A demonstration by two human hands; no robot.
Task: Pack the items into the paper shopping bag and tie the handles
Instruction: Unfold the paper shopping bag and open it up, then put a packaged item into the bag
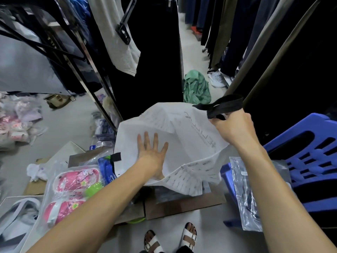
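A white shopping bag [186,143] with dark lettering lies tilted over flat cardboard in the middle of the view. My left hand [152,153] rests flat on its side, fingers spread, holding nothing. My right hand [231,125] grips the bag's upper right edge together with its black fabric handles [224,105], lifting that corner. A second black handle tab [115,157] shows at the bag's left edge. Left of the bag lie pink slippers in clear wrap [73,187] and a blue packet [106,170].
Clothes racks with dark hanging garments [151,57] stand close ahead and to the right. A blue plastic stool [310,157] with a clear packet [246,194] is at the right. Green cloth [196,88] lies on the floor. Wrapped goods clutter the left floor. My sandalled feet [171,240] are below.
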